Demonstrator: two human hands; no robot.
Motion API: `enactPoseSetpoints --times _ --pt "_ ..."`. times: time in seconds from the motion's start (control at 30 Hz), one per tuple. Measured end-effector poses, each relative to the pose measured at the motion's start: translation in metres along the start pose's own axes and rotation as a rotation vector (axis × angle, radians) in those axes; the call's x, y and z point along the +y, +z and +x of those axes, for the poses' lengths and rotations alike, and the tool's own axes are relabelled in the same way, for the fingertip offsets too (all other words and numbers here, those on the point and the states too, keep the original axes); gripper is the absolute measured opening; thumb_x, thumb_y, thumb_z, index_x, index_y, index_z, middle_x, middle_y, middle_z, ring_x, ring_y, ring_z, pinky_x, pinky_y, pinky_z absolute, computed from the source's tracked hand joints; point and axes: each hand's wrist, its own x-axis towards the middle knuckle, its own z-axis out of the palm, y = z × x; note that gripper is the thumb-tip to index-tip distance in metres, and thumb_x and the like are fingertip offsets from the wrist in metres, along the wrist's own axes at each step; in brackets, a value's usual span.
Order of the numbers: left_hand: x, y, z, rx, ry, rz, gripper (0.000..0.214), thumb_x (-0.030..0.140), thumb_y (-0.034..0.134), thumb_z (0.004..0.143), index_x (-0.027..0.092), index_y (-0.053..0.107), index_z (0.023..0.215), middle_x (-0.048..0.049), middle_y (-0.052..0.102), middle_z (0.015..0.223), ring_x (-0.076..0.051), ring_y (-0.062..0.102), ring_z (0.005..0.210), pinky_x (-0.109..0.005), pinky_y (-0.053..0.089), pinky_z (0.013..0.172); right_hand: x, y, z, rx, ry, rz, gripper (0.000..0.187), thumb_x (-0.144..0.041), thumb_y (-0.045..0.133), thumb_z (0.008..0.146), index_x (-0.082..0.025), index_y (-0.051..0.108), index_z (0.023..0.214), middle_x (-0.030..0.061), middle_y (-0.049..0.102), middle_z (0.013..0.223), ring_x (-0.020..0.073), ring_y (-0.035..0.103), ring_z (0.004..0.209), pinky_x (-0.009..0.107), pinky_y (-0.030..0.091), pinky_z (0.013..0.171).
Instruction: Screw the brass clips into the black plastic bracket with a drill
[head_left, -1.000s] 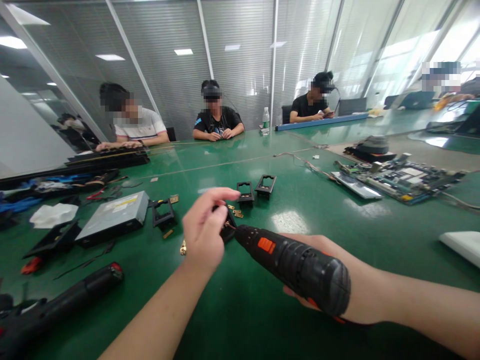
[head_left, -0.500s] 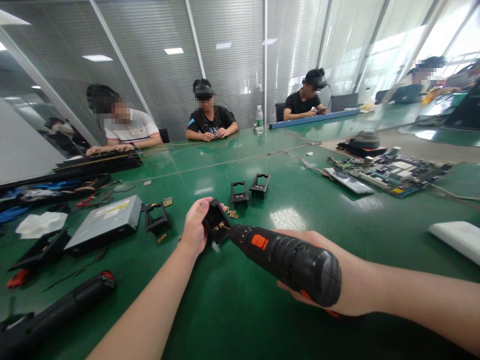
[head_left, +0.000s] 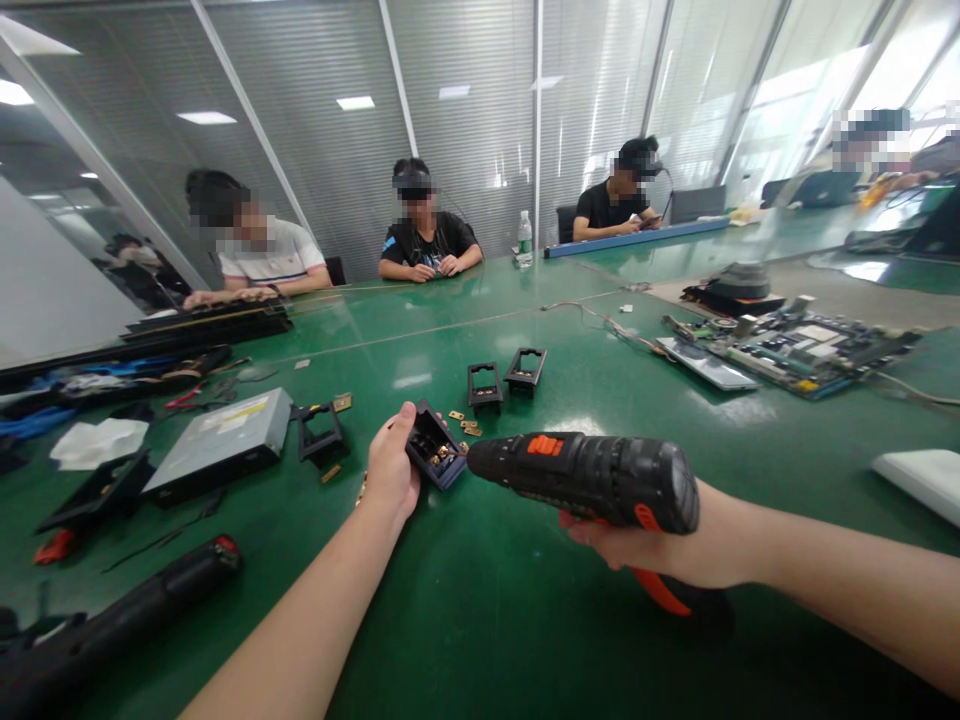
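Note:
My left hand [head_left: 391,468] is closed around a small black plastic housing [head_left: 425,425], tilted with its open side toward me. Brass pieces [head_left: 442,456] show inside it. In my right hand [head_left: 649,555] is a black and orange cordless drill [head_left: 592,478], pointing left. Its thin bit reaches the housing's right edge near the brass pieces; whether it touches a screw is too small to tell. Just beyond the housing lie several small brass plates [head_left: 471,428]. Two similar black frames [head_left: 484,398] stand behind them, and another black frame [head_left: 322,440] sits to the left.
On the left are a silver disc drive [head_left: 225,440], white tissue [head_left: 90,443] and a black tool [head_left: 165,580]. A circuit board [head_left: 817,345] and a white object [head_left: 919,480] lie right. Several people sit across the green table [head_left: 480,620], near a water bottle [head_left: 523,240].
The drill has swung more level, its rear end rising and its orange trigger area coming into view. The bit has drawn toward the housing's right edge. My left hand still holds the housing.

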Motion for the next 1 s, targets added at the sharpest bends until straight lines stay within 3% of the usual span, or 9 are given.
enactPoseSetpoints --times 0.23,0.4,0.63,1.0 --pt "-0.002 -0.002 -0.001 -0.018 -0.036 -0.036 0.039 0.044 0.085 0.082 0.012 0.069 0.099 -0.0143 0.078 0.093 -0.027 0.077 0.080 -0.043 0.065 0.076 0.006 -0.001 -0.003 -0.033 0.291 0.146 0.022 -0.037 0.074 0.080 -0.018 0.069 0.088 0.0014 0.068 0.074 0.0149 0.066 0.064 0.026 0.058 0.060" --pt "-0.002 -0.002 -0.002 -0.013 -0.054 -0.036 0.039 0.043 0.085 0.083 0.012 0.070 0.100 -0.0150 0.078 0.093 -0.028 0.077 0.082 -0.043 0.066 0.075 -0.001 -0.001 -0.004 -0.050 0.307 0.167 0.024 -0.035 0.075 0.077 -0.016 0.069 0.090 0.0013 0.067 0.076 0.0150 0.065 0.065 0.027 0.057 0.063" --pt "-0.007 -0.004 -0.001 -0.038 0.003 -0.003 0.050 0.051 0.090 0.073 0.012 0.069 0.096 -0.0118 0.077 0.085 -0.027 0.075 0.077 -0.044 0.064 0.075 -0.013 0.006 -0.010 0.081 0.354 0.115 0.026 -0.041 0.076 0.078 -0.017 0.067 0.084 0.0005 0.065 0.072 0.0159 0.063 0.065 0.029 0.056 0.064" --pt "-0.010 -0.001 0.000 0.000 0.025 -0.017 0.052 0.055 0.092 0.068 0.016 0.066 0.090 -0.0063 0.072 0.078 -0.024 0.072 0.070 -0.042 0.060 0.074 0.001 0.003 -0.013 0.036 0.318 0.123 0.030 -0.042 0.076 0.080 -0.016 0.071 0.094 0.0028 0.067 0.074 0.0173 0.066 0.066 0.031 0.059 0.064"
